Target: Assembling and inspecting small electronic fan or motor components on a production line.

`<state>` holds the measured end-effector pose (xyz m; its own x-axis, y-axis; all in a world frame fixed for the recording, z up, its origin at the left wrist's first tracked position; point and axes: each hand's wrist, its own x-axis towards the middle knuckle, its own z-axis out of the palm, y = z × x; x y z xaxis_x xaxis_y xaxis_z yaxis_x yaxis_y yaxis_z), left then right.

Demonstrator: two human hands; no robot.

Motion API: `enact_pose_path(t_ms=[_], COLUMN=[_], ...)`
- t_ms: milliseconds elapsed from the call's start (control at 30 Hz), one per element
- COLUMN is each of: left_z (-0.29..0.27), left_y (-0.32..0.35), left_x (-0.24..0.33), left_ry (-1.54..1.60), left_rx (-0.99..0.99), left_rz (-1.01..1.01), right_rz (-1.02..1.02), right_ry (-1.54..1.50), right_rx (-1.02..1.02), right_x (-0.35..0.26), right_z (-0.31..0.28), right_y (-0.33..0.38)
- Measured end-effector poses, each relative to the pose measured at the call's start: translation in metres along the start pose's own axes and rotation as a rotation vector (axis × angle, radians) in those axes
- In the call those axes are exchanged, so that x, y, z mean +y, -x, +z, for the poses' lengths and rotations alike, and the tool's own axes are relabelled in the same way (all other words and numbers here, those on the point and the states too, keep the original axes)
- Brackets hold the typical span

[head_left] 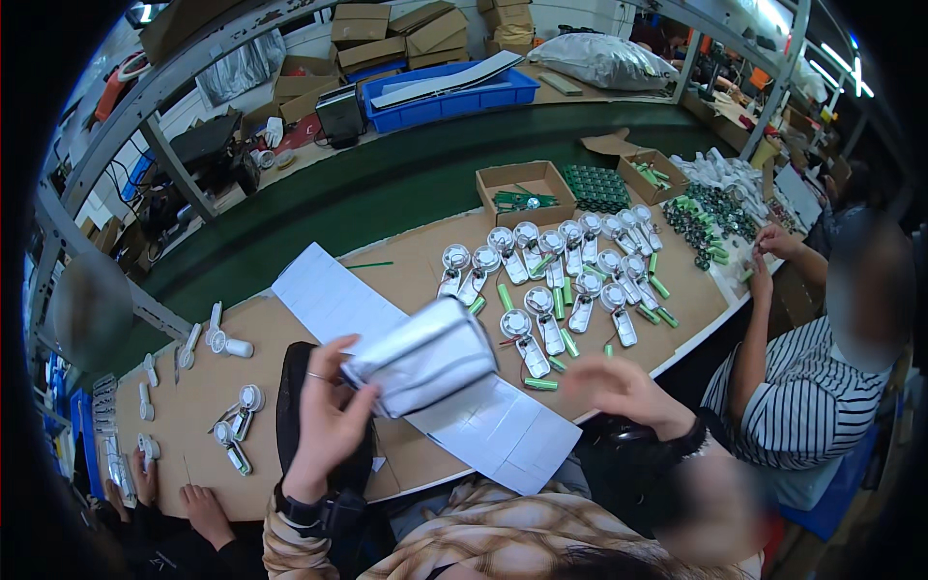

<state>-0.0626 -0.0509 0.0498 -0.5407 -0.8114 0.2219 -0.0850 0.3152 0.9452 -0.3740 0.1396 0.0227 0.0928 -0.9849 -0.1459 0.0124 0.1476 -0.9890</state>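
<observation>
Our left hand (pixel 333 396) grips the white packet (pixel 430 356) by its left end; its long axis slants near-left to far-right; our right hand (pixel 626 389), loosely open, hangs apart, rightward.

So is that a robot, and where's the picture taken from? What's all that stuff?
No robot here: those are a person's own two bare hands. The camera sits on their head, looking down, and its very wide lens bends straight edges. The left hand holds a silvery-white packet; the right hand is open, blurry and holding nothing. Beneath the packet lies a long white sheet. On the brown table are white round-headed parts and green cylinders. Someone in a striped shirt sits at the right.
</observation>
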Motion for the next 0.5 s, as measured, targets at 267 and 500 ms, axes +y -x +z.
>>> enact_pose_path(t_ms=[267, 500], left_z=[0.014, 0.029], left_y=[-0.008, -0.033], left_x=[0.012, -0.001], left_ry=[0.061, 0.449], left_rx=[-0.234, -0.068], left_rz=[0.014, -0.089], right_rz=[-0.284, -0.109], right_ry=[0.184, 0.021], right_rx=[0.038, -0.031], right_x=[-0.023, -0.027], right_z=[0.037, 0.017], right_y=[-0.103, -0.130])
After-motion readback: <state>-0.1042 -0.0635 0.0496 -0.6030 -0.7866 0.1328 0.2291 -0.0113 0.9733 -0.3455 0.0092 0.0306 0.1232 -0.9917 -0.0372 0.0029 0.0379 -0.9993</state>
